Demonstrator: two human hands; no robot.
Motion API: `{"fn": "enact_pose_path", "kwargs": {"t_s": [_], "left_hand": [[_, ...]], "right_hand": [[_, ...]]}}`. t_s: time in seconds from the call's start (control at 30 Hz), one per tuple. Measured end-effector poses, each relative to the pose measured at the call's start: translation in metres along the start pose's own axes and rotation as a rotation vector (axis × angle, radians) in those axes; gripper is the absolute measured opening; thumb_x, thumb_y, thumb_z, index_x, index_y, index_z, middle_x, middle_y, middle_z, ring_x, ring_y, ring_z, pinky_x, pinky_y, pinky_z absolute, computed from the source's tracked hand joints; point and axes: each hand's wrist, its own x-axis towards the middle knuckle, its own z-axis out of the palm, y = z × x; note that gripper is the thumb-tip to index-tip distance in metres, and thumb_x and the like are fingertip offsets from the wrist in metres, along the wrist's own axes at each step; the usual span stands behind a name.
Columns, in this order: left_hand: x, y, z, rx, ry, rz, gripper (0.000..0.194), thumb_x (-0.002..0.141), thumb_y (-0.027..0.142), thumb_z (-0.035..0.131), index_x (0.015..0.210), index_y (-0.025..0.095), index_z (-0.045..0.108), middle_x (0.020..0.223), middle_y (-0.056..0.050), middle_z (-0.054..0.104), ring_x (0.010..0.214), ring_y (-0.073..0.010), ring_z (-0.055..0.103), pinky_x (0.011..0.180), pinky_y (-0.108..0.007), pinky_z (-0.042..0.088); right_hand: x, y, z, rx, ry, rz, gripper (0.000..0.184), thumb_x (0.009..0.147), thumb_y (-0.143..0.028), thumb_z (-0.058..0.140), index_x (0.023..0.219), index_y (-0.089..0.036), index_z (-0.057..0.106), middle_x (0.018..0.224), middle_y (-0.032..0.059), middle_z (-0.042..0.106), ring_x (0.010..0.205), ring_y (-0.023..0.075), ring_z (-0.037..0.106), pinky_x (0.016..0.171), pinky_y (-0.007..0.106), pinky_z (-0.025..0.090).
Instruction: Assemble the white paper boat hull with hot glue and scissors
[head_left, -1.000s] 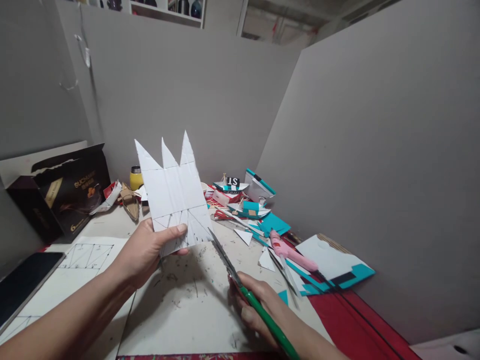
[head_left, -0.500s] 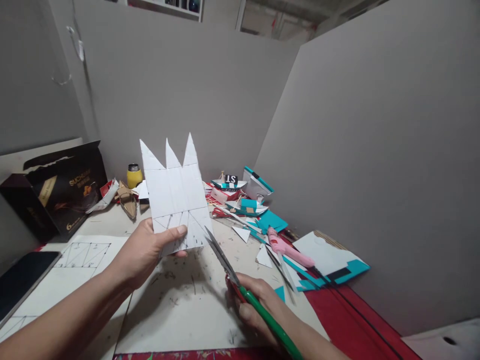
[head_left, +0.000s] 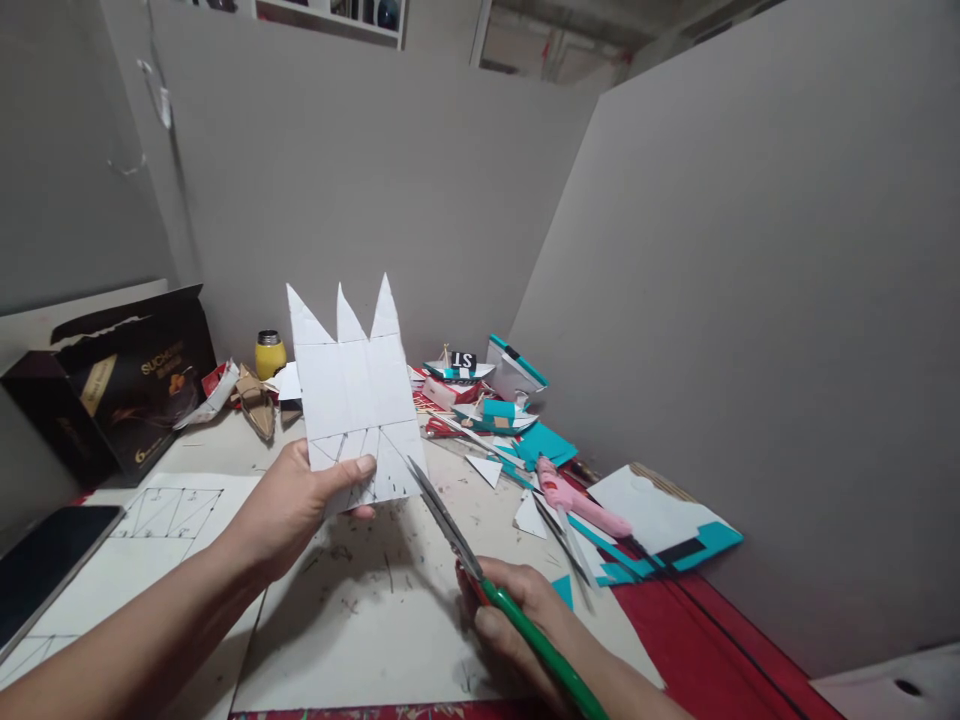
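My left hand [head_left: 307, 490] pinches a white card [head_left: 356, 385] by its lower left part, thumb across the front. Three pointed tips rise from the card's top edge, and pencil lines with slanted strokes mark its lower band. My right hand [head_left: 517, 605] is wrapped round the green handle of a pair of scissors [head_left: 450, 525]. The blades point up and left, their tips in front of or against the card's lower right part; I cannot tell whether they touch. The fingers behind the card are mostly hidden.
A pink glue gun [head_left: 585, 505], paper offcuts [head_left: 486, 470] and small model boats [head_left: 495, 415] lie at the right. At the left are a dark box [head_left: 112, 390], a phone [head_left: 52, 560], a drawn sheet [head_left: 169, 515], a cardboard boat [head_left: 255, 405] and a yellow jar [head_left: 270, 355]. Grey partitions [head_left: 360, 180] surround the table.
The white card has shifted slightly right and down in view. The scissors' tips have moved left, from the card's right edge to in front of its lower right part. Both grips stay the same.
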Motion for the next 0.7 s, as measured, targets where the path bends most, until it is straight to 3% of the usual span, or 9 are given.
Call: {"fn": "enact_pose_path", "kwargs": {"t_s": [0.7], "left_hand": [[-0.0009,0.0012,-0.0006,0.012,-0.023,0.015,0.035,0.073,0.024,0.071,0.109,0.021,0.068,0.105,-0.007,0.07,0.081,-0.0182,0.061,0.06,-0.027,0.055]], "right_hand": [[-0.0012,-0.0065,-0.0015,-0.034,0.017,0.026,0.053,0.08,-0.071,0.045,0.069,-0.02,0.037,0.061,-0.0056,0.027,0.056,0.0095,0.023,0.048,0.024,0.021]]}}
